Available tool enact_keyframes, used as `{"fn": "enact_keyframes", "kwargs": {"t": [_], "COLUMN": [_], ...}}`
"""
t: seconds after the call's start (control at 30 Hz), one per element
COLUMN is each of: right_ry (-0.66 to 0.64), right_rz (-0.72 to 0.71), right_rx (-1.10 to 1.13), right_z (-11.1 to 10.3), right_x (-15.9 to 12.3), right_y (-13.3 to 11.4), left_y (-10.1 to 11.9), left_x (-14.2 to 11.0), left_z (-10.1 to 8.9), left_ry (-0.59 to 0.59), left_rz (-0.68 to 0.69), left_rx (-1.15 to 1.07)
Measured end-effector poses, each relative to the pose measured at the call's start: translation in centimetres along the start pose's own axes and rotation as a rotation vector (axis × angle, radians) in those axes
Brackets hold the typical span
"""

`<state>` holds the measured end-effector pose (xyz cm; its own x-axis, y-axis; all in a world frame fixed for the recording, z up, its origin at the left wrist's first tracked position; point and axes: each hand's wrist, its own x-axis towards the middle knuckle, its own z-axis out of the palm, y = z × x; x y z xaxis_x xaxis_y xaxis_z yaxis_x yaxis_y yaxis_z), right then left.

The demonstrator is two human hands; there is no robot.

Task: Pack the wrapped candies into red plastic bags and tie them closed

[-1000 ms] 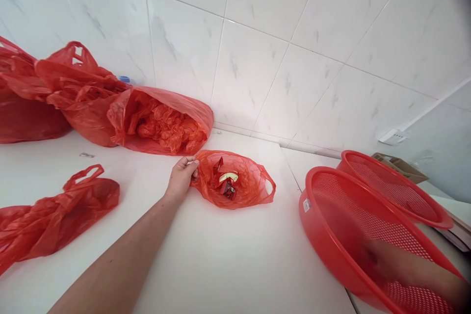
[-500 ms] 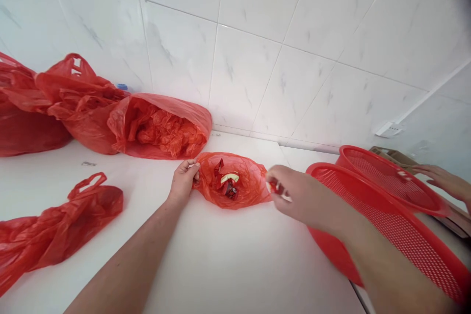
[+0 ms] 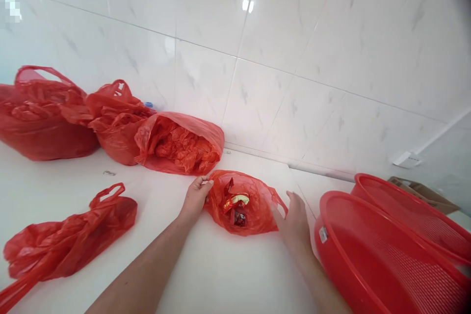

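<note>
A thin red plastic bag [image 3: 257,223] lies on the white table with its mouth spread. Inside are several small packets: a red and pale-yellow one [image 3: 235,201] and a dark red one [image 3: 240,218]. My left hand [image 3: 196,196] pinches the left rim of this bag between thumb and fingers. At the right rim, by the bag's handle loop, is my right hand [image 3: 296,218], its thumb and fingers apart; the thumb appears to touch the plastic. No packet shows in that hand.
Several filled red bags [image 3: 47,132] stand along the tiled wall; one lies open, stuffed with crumpled red bags [image 3: 184,149]. Another red bag [image 3: 73,240] lies at the left of the table. Two red mesh baskets [image 3: 344,255] and a cardboard box [image 3: 423,194] are at the right.
My right hand no longer shows the small red-and-white item and has opened at the bag's rim. A red packet with yellow marks now shows in the bag. Another person's hand has left view.
</note>
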<state>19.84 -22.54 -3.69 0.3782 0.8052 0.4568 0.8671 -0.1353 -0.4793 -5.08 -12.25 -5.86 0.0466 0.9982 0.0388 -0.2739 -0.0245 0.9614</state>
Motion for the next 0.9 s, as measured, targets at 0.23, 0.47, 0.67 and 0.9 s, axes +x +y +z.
{"fn": "enact_keyframes", "kwargs": {"t": [0.23,0.47,0.67,0.9], "right_ry": [-0.274,-0.143,0.341,0.345], "right_rz": [0.259,0.57,0.246,0.171], "right_rx": [0.511,1.315,1.36,1.183], "right_z": [2.2,-1.0,-7.7,-8.8], "right_x": [-1.9,4.1,9.1,8.9], "right_y": [2.0,-3.2,-6.7,-6.5], "left_y": [-0.1,4.8,15.2,19.5], "left_x": [-1.1,0.8,2.8,-0.3], "left_z": [1.0,4.9,6.7,6.1], "left_ry": [-0.133,-0.029,0.097,-0.129], "left_rz": [0.098,0.137,0.5,0.537], "left_rx": [0.215,0.184,0.07,0.257]}}
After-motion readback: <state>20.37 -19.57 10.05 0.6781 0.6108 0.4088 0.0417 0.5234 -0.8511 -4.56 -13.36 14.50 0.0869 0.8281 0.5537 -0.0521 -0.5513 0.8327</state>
